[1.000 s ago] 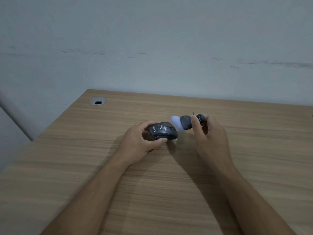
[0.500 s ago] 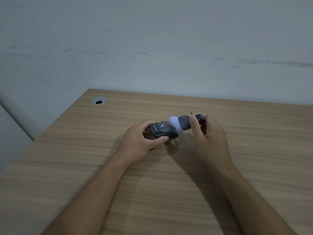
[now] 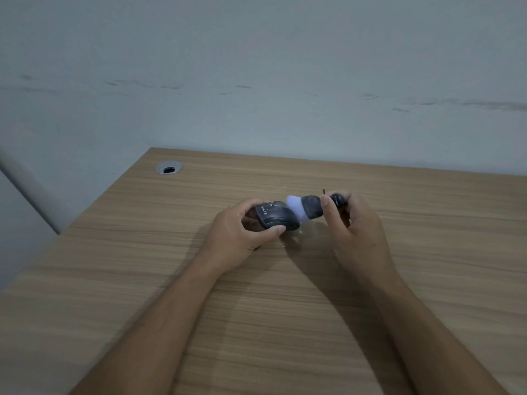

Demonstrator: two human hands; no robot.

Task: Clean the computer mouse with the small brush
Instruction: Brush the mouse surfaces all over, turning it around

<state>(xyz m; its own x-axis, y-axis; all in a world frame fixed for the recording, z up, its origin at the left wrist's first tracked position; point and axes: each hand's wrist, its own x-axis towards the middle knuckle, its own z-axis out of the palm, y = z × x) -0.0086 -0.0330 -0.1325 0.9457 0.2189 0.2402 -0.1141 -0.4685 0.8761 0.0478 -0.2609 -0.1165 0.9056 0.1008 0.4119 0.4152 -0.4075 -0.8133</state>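
A dark grey computer mouse (image 3: 275,218) is held a little above the wooden desk (image 3: 142,266), tilted on its side, with my left hand (image 3: 242,232) gripping it between thumb and fingers. The small brush (image 3: 309,207) has a dark grey body and a pale white bristle head. My right hand (image 3: 353,232) grips its dark handle end. The bristles press against the right end of the mouse. Part of the mouse's far side is hidden by my left fingers.
A round metal cable grommet (image 3: 169,168) sits in the desk's far left corner. A grey wall rises right behind the desk's far edge. The desk's left edge runs diagonally toward me.
The brush head has shifted slightly left and down against the mouse's right end. The mouse has turned a little in my left hand. Both hands stay in much the same place.
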